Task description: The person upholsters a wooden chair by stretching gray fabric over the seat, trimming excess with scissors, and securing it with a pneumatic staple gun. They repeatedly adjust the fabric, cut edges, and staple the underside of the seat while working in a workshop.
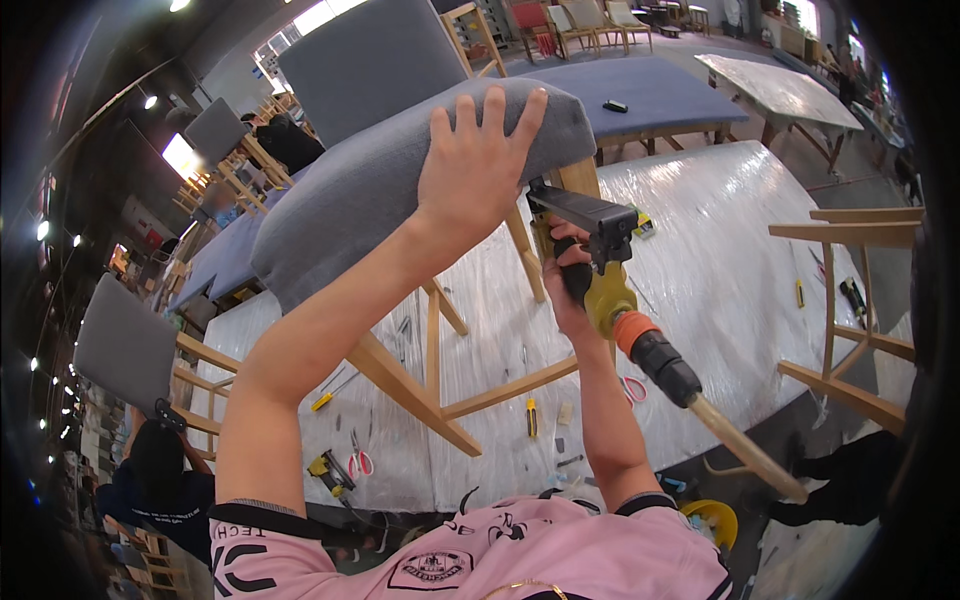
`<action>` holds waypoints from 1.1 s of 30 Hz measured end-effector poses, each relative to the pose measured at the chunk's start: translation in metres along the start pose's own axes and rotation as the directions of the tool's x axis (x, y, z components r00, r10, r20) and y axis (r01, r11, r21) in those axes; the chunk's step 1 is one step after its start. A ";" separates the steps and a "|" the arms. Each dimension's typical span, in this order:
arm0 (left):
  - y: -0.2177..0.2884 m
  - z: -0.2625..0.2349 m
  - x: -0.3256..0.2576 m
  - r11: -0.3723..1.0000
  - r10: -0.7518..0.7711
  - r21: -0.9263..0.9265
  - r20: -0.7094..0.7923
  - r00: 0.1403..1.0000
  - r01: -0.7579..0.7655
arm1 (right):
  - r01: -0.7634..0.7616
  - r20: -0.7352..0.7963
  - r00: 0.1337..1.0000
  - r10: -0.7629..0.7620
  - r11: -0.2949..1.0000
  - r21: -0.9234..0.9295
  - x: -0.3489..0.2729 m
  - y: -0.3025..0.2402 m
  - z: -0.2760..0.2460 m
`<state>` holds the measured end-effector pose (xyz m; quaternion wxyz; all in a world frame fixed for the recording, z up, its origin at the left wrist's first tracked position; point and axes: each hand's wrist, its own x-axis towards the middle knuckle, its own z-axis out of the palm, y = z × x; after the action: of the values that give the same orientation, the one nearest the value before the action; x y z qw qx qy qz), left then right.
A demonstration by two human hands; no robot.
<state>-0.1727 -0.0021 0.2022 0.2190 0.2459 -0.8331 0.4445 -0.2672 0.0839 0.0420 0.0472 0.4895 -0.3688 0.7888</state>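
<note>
A wooden chair (425, 400) with a grey padded seat (350, 200) and a grey backrest (370, 65) stands tilted on the plastic-covered worktable (700, 220). Across the top of the seat lies my left hand (475, 160), palm down with its fingers spread, pressing on the fabric. My right hand (572, 270) is wrapped round the grip of a yellow-and-black pneumatic staple gun (605, 285). The gun's black nose reaches the seat's underside beside a wooden leg; the exact contact point is hidden. An orange fitting and an air hose (750, 445) trail from it toward the lower right.
Scissors (360, 460), a yellow-handled cutter (532, 418) and another yellow-black tool (330, 475) lie on the worktable. A wooden chair frame (850, 300) stands at the right. A yellow bucket (715, 520) is below. Another person (160, 470) works at the lower left beside a grey chair.
</note>
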 end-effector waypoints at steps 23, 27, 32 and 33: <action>-0.066 0.049 0.010 0.981 0.019 -0.190 -0.136 0.991 -0.045 | -0.019 0.085 0.996 0.013 0.997 0.078 0.040 0.022 0.023; -0.054 0.036 -0.001 0.992 0.092 -0.060 -0.204 0.975 -0.106 | -0.074 0.059 0.995 0.077 0.996 -0.049 0.026 0.012 0.010; -0.051 0.029 -0.003 0.986 0.142 -0.071 -0.153 0.978 -0.154 | -0.087 0.002 0.996 0.088 0.994 -0.067 0.011 0.003 0.008; -0.049 0.028 -0.003 0.987 0.130 -0.071 -0.141 0.981 -0.141 | -0.091 0.019 0.995 0.094 0.992 -0.092 0.009 0.001 0.007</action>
<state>-0.1448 -0.0487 0.2170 0.2542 0.1484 -0.8482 0.4403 -0.2673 0.0758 0.0503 0.0284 0.4786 -0.4271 0.7667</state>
